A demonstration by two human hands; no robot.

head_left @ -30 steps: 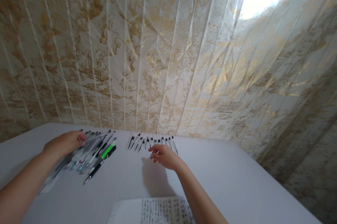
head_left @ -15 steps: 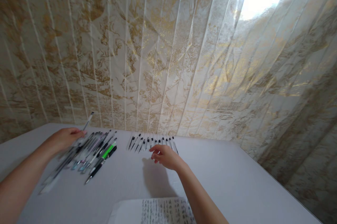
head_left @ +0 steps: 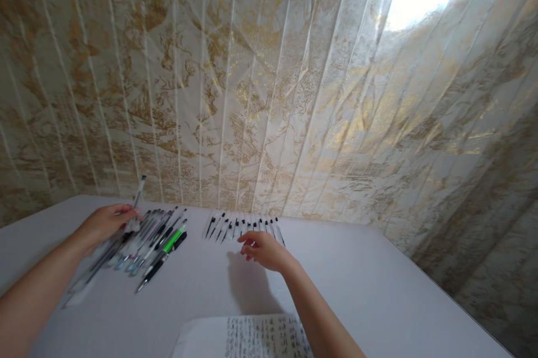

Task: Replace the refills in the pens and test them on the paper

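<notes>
On the left, my left hand (head_left: 110,223) pinches a clear pen (head_left: 138,194) with a dark tip pointing up and away. The pen's lower part is hidden by the fingers. Just right of and below this hand lies a spread of pens (head_left: 148,237), mostly clear and grey, with a bright green pen (head_left: 173,241) and a black pen (head_left: 154,278) at its right side. My right hand (head_left: 261,250) hovers over the table with fingers loosely bent and apart, nothing in them. Behind it stretches a row of thin black-tipped refills or pens (head_left: 227,229), partly covered by the hand.
A sheet of paper with handwriting (head_left: 252,338) lies at the near edge of the white table (head_left: 357,291). A patterned gold and white curtain (head_left: 235,94) hangs directly behind the table. The table's right edge slants away toward the back.
The pen in my left hand has tilted more upright and shifted slightly left. My right hand has stayed nearly still.
</notes>
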